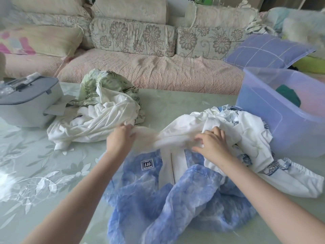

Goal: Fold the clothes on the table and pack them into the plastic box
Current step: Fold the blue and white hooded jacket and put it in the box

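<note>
blue jacket (158, 199) lies crumpled on the near table (35, 173), zip upward. its patch (147, 166), upside down, seems to read "off"; the smaller print is illegible. left hand (121, 138) and right hand (212, 141) each grasp its white top edge — the spreading step, i judge; next, pull it flat. beyond lie unfolded white clothes (91, 124) — plastic box (263, 124) far right.

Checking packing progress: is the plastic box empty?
Not empty. The plastic box holds a dark green garment; anything more is hidden behind its cloudy wall.
</note>
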Action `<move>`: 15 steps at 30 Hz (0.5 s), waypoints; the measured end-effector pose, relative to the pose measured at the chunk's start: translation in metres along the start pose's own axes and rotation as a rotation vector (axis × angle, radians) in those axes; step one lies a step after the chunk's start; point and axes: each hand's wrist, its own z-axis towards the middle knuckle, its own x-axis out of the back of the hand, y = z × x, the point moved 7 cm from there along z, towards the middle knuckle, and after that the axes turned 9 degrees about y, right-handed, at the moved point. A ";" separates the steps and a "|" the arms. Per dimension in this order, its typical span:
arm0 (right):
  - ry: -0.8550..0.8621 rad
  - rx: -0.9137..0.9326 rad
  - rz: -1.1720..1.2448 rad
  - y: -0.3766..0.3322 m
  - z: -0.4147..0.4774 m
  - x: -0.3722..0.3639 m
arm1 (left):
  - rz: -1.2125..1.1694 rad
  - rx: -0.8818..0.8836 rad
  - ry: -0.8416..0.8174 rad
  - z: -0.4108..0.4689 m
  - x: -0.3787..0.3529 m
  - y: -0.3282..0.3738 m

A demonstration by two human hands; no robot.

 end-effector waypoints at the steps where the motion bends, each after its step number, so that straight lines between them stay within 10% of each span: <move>1: -0.007 0.014 0.001 0.000 -0.001 -0.003 | -0.038 0.036 0.067 0.004 0.013 -0.008; 10: -0.038 0.038 0.086 -0.008 -0.012 -0.010 | 0.267 0.272 0.238 0.010 0.076 -0.099; 15: -0.067 -0.042 0.135 0.003 -0.022 0.001 | 0.133 0.006 0.155 -0.006 0.055 -0.062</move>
